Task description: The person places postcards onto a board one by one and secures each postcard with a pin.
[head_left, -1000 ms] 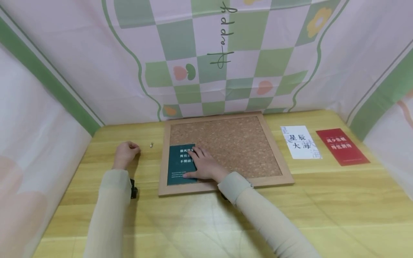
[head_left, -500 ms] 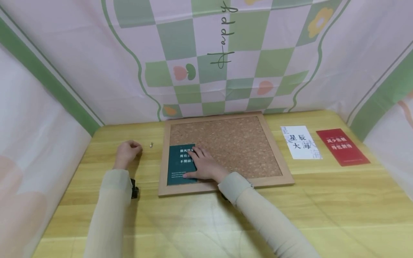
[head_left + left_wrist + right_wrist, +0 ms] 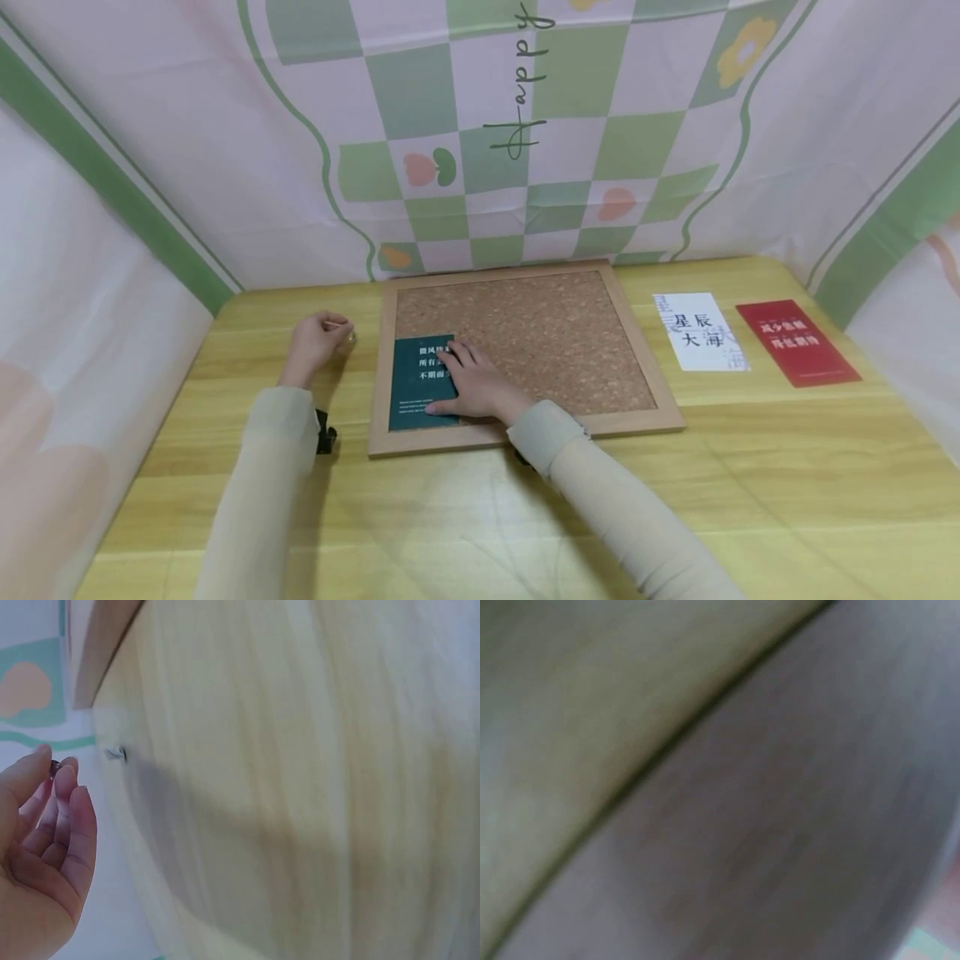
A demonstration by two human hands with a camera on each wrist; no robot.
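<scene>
In the head view my left hand (image 3: 318, 340) is raised over the table at the left. In the left wrist view its thumb and fingertips pinch a small dark, shiny pushpin (image 3: 55, 768), mostly hidden by the fingers. Another silvery pushpin (image 3: 116, 754) lies on the table just beyond them. With fingers spread, my right hand (image 3: 480, 385) presses a dark green card (image 3: 420, 396) with white writing onto the lower left of a cork board (image 3: 540, 333). The card's right side is partly covered by the fingers. The right wrist view is blurred and shows no fingers.
To the right of the board, a white card (image 3: 699, 354) with black writing and a red card (image 3: 798, 367) lie on the wooden table (image 3: 465, 525). The board's wooden frame (image 3: 645, 350) borders the cork. A checked cloth (image 3: 487, 217) hangs behind the table.
My left hand has moved right and slightly away from me, toward the pushpin on the table. The right hand, green card and board stay where they were.
</scene>
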